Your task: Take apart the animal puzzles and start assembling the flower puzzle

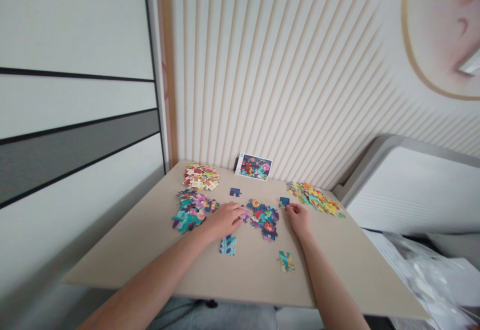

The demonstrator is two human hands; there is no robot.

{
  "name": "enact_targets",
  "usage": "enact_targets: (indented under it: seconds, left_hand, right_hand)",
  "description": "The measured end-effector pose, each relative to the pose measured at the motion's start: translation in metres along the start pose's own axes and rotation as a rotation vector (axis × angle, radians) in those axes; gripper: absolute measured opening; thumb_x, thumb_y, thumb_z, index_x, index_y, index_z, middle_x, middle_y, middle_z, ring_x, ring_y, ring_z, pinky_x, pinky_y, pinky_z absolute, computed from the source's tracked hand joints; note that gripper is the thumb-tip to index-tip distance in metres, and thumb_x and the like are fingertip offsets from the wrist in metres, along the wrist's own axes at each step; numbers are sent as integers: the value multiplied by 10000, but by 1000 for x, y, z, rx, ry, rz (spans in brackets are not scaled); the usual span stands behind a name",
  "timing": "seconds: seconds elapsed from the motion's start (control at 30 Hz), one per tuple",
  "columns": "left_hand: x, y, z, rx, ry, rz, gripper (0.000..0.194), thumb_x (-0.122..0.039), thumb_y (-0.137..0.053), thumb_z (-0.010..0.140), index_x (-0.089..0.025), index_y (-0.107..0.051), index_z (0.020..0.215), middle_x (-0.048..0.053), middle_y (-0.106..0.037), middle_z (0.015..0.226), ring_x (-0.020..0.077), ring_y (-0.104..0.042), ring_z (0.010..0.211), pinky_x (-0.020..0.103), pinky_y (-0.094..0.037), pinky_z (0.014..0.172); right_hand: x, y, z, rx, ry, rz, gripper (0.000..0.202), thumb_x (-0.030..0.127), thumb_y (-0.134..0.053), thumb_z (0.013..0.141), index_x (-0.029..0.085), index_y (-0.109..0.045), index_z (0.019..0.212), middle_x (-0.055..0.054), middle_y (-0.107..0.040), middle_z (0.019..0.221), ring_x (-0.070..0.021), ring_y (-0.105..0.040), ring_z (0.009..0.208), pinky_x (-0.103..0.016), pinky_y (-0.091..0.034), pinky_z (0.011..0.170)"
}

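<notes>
My right hand [299, 218] pinches a dark blue puzzle piece [284, 201] by its lower right side, at or just above the table. My left hand [226, 218] has its fingers bent together over a pink-purple puzzle piece [245, 214], which they partly hide. Between the hands lies a cluster of puzzle pieces [265, 216], some joined, in blue, purple and red. A single dark blue puzzle piece [235, 192] lies behind my left hand. Nearer me are a teal striped puzzle piece group [228, 245] and a teal-yellow one [286, 262].
A picture card [255, 166] leans against the ribbed wall [262, 70]. Heaps of loose pieces lie at the back left [201, 176], left [190, 211] and back right [316, 198] of the beige table [157, 250]. A white cabinet [75, 170] stands at the left.
</notes>
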State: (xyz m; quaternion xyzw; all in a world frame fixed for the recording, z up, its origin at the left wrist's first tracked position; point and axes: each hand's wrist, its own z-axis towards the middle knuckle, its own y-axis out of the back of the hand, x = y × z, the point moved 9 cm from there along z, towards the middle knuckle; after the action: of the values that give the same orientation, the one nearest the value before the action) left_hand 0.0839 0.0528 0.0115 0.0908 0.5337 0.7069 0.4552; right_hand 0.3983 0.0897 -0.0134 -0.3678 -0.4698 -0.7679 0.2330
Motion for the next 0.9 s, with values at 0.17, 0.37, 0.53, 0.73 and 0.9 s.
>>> enact_targets:
  seconds: [0.17, 0.37, 0.53, 0.73, 0.9]
  left_hand:
    - [6, 0, -2, -1, 7, 21, 394, -231, -641, 883, -276, -619, 1273, 61, -605, 1298, 245, -537, 1230, 403, -408, 1084]
    - [15, -2, -5, 7, 71, 46, 342, -302, -621, 909, -245, -634, 1246, 79, -621, 1261, 258, -552, 1199, 417, -425, 1057]
    - [14, -1, -5, 14, 56, 31, 341, -354, -650, 899, -248, -648, 1223, 73, -624, 1203, 254, -560, 1158, 398, -439, 1025]
    - [13, -2, -4, 19, 54, 26, 378, -365, -700, 865, -261, -649, 1225, 68, -625, 1181, 255, -564, 1141, 398, -435, 1021]
    - [13, -3, -4, 31, 47, -17, 424, -357, -700, 873, -259, -617, 1278, 73, -628, 1209, 249, -556, 1174, 390, -424, 1045]
  right_hand:
    - [9, -11, 15, 18, 27, -144, 418, 515, -584, 793, 175, -753, 970, -97, -758, 803, -283, -703, 767, -370, -506, 690]
    - [7, -18, 14, 16, 22, -300, 450, 485, -597, 827, 200, -681, 1165, -71, -731, 786, -263, -686, 780, -372, -486, 724]
    - [17, -22, 7, 74, 112, -391, 425, 499, -474, 934, 198, -677, 1156, -84, -718, 800, -259, -679, 799, -378, -488, 744]
    - [34, -26, -26, 232, 296, -363, 471, 608, -585, 861, 245, -733, 1123, -95, -692, 1132, -279, -632, 1059, -427, -468, 926]
    - [50, -37, -57, 336, 383, -374, 551, 609, -655, 827, 272, -654, 1263, -112, -578, 1362, -324, -511, 1273, -524, -357, 1067]
